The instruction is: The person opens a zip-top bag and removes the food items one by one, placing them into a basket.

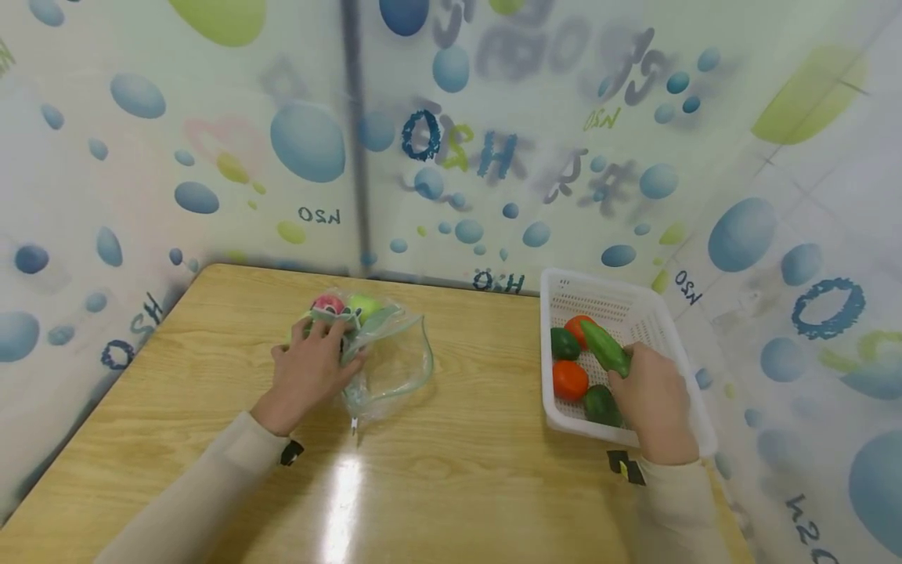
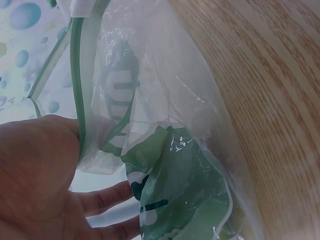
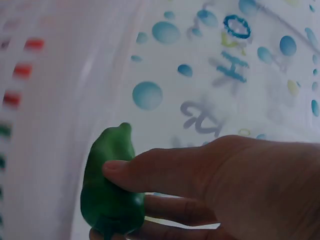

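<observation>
Head view: the right hand (image 1: 651,399) curls round a cucumber (image 1: 604,348) in the white basket (image 1: 665,309); lifting it level should spare the tomatoes (image 1: 569,379) beside it. Further left, the left hand (image 1: 313,368) pinches the clear bag (image 1: 395,364) on the wooden table (image 1: 458,486), bubble-patterned walls (image 1: 775,235) beyond.

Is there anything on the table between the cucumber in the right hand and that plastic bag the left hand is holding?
Nothing visible. The right hand grips the long green cucumber over the white slotted basket; only bare wooden table lies between it and the clear zip-top plastic bag that the left hand holds.
</observation>
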`<action>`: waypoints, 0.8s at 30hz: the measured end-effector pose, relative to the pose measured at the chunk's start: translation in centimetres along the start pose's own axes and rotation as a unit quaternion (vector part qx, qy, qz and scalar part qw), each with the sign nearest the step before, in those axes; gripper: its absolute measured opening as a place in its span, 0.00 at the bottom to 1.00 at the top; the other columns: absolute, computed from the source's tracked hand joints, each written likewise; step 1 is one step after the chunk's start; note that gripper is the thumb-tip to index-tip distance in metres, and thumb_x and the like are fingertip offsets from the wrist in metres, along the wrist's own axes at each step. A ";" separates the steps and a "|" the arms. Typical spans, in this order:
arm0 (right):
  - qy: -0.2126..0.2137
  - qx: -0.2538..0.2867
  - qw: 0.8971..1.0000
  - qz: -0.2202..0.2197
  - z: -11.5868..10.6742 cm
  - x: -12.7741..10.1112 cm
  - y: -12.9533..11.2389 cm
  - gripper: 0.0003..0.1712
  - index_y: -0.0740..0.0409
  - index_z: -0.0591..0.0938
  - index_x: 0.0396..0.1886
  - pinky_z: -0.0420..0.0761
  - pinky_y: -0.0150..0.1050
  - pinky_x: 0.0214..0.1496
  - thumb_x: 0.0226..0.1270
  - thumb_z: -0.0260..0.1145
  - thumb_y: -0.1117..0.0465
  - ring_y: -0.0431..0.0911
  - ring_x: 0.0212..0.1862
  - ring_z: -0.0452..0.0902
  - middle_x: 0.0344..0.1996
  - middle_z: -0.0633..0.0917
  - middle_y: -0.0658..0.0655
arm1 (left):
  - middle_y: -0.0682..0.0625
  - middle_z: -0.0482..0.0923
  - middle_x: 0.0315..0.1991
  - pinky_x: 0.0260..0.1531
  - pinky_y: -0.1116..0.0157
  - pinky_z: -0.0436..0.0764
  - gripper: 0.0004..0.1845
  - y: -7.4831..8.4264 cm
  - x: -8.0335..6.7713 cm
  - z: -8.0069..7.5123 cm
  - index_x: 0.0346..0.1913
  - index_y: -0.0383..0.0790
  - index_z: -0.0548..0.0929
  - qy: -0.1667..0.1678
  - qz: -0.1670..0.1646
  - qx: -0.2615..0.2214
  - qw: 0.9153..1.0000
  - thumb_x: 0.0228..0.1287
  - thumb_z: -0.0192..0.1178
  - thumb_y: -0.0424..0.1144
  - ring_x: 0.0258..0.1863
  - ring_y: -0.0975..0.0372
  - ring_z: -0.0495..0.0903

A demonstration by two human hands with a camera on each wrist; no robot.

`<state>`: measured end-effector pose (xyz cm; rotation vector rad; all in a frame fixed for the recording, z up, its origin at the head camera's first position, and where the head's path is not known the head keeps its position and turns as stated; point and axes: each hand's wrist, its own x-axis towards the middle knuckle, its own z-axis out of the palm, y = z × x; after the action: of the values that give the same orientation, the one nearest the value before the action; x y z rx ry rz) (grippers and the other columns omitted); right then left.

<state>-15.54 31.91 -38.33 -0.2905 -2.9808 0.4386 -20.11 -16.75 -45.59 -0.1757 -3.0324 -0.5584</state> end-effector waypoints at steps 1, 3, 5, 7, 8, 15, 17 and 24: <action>-0.004 -0.001 1.000 0.006 -0.1 0.2 0.4 0.26 0.77 0.83 0.66 0.88 0.56 0.35 0.76 0.72 0.63 0.62 0.38 0.87 0.45 0.90 0.76 | 0.26 0.74 0.83 0.61 0.09 0.72 0.36 0.0 0.0 0.0 0.82 0.40 0.78 -0.001 -0.001 -0.001 1.000 0.86 0.67 0.60 0.85 0.22 0.63; -0.012 -0.001 1.000 0.014 -0.2 0.5 1.1 0.21 0.76 0.85 0.59 0.84 0.52 0.31 0.75 0.71 0.63 0.60 0.34 0.84 0.39 0.88 0.73 | 0.26 0.74 0.83 0.62 0.08 0.71 0.36 0.0 0.0 0.0 0.82 0.40 0.78 -0.002 -0.003 -0.003 1.000 0.86 0.66 0.60 0.85 0.22 0.63; -0.024 0.000 0.999 0.022 -0.2 0.7 1.5 0.17 0.73 0.86 0.52 0.81 0.48 0.28 0.74 0.72 0.62 0.58 0.32 0.81 0.34 0.86 0.69 | 0.26 0.74 0.83 0.61 0.08 0.71 0.36 0.0 0.0 0.1 0.82 0.40 0.78 -0.001 -0.002 -0.002 1.000 0.86 0.66 0.60 0.85 0.22 0.63; -0.037 -0.002 0.999 0.030 -0.2 1.0 1.8 0.13 0.70 0.86 0.47 0.78 0.47 0.28 0.74 0.72 0.61 0.57 0.32 0.80 0.32 0.84 0.67 | 0.26 0.74 0.83 0.62 0.08 0.71 0.36 0.0 0.1 0.1 0.82 0.40 0.78 -0.001 -0.002 -0.002 1.000 0.86 0.65 0.60 0.85 0.22 0.63; -0.041 -0.005 0.999 0.031 -0.2 1.1 2.0 0.13 0.69 0.86 0.45 0.78 0.47 0.27 0.74 0.73 0.61 0.57 0.32 0.80 0.31 0.83 0.66 | 0.26 0.74 0.83 0.61 0.08 0.71 0.36 0.0 0.1 0.2 0.82 0.40 0.78 -0.001 -0.001 -0.002 1.000 0.86 0.65 0.61 0.85 0.22 0.63; -0.057 -0.016 0.998 0.036 0.6 1.7 2.6 0.16 0.72 0.88 0.50 0.79 0.46 0.29 0.76 0.75 0.60 0.57 0.33 0.79 0.32 0.84 0.66 | 0.27 0.74 0.83 0.61 0.10 0.73 0.36 0.1 0.0 0.2 0.82 0.41 0.78 -0.004 -0.003 0.000 1.000 0.87 0.64 0.63 0.85 0.22 0.63; -0.055 -0.012 0.998 0.029 0.9 1.8 2.7 0.16 0.73 0.88 0.52 0.80 0.47 0.30 0.76 0.75 0.62 0.57 0.33 0.80 0.33 0.85 0.68 | 0.27 0.74 0.84 0.62 0.10 0.73 0.36 0.1 0.0 0.2 0.82 0.42 0.78 -0.006 -0.005 -0.001 1.000 0.87 0.64 0.63 0.85 0.22 0.63; -0.038 -0.007 0.999 0.009 1.3 1.8 2.7 0.27 0.77 0.84 0.69 0.89 0.59 0.38 0.78 0.71 0.63 0.65 0.42 0.88 0.58 0.89 0.83 | 0.27 0.74 0.84 0.62 0.10 0.73 0.36 0.3 0.0 0.0 0.82 0.41 0.78 -0.004 -0.007 0.000 1.000 0.87 0.64 0.62 0.85 0.23 0.63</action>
<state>-17.03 34.44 -40.22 -0.3100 -3.0594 0.4417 -20.12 -16.52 -45.46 -0.1579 -3.0425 -0.5612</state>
